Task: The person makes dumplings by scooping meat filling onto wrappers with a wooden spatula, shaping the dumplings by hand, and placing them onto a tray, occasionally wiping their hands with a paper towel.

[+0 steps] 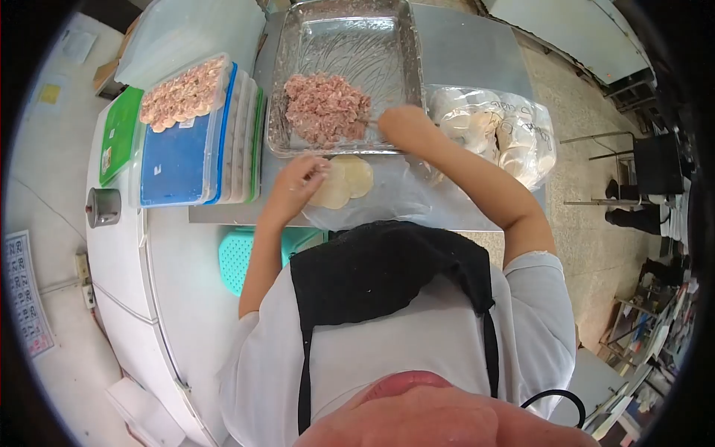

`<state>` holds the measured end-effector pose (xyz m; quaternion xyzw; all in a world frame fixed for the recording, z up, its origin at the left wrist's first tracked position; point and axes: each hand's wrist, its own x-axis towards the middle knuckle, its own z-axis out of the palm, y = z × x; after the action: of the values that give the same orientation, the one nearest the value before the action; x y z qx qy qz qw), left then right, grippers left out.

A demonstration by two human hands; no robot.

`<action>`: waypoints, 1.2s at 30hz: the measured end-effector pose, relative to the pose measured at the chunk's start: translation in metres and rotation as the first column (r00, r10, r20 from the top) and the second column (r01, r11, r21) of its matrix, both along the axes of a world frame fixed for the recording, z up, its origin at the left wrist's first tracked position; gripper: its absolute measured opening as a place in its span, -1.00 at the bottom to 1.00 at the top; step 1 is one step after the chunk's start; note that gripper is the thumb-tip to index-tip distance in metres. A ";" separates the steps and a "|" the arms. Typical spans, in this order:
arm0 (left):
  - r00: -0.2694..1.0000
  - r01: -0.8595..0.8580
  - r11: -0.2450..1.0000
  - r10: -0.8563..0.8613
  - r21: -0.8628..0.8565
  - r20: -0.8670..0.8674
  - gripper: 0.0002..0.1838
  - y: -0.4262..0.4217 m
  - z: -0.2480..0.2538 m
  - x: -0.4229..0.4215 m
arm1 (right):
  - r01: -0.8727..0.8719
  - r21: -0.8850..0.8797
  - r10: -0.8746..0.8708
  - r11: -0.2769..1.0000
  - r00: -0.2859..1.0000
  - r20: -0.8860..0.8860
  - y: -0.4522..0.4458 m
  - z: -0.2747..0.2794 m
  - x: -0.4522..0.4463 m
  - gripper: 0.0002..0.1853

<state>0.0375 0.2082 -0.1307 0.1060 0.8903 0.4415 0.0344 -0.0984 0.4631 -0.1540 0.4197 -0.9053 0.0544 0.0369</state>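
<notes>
Ground meat (328,108) is heaped in the near left part of a metal tray (406,52), whose bare bottom is streaked with residue. My right hand (406,125) is closed at the tray's near right edge. From it a thin utensil (365,120) points into the meat; its kind is hidden. Just in front of the tray, my left hand (302,175) has its fingers curled, and what they hold, if anything, does not show. Beside it lie round, pale dough wrappers (346,182), overlapping on a clear plastic sheet (398,190).
Stacked lidded containers (179,167) stand at the left, the top one holding filled dumplings (182,93). On the right is a plastic bag (491,130) of round wrapper stacks. A metal cup (103,207) stands far left. A turquoise perforated basket (237,261) sits below the table edge.
</notes>
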 end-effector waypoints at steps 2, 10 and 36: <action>0.996 -0.048 0.996 0.053 -0.071 0.069 -0.77 0.008 -0.038 0.005 | -0.103 0.057 0.098 0.993 0.991 0.086 0.006 0.019 0.016 -0.86; 0.928 -0.292 0.944 0.241 -0.155 -0.283 -0.74 0.030 -0.083 0.015 | -0.145 0.049 0.143 0.988 0.989 0.046 0.011 0.002 -0.028 -0.80; 0.861 -0.481 0.527 0.134 0.701 0.490 -0.71 -0.037 -0.054 0.013 | -0.156 0.200 0.121 0.967 0.977 0.175 -0.038 0.046 0.002 -0.82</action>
<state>0.0507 0.1711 -0.1847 -0.1394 0.5719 0.8051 0.0728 -0.0966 0.4254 -0.1084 0.4779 -0.8742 -0.0066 -0.0854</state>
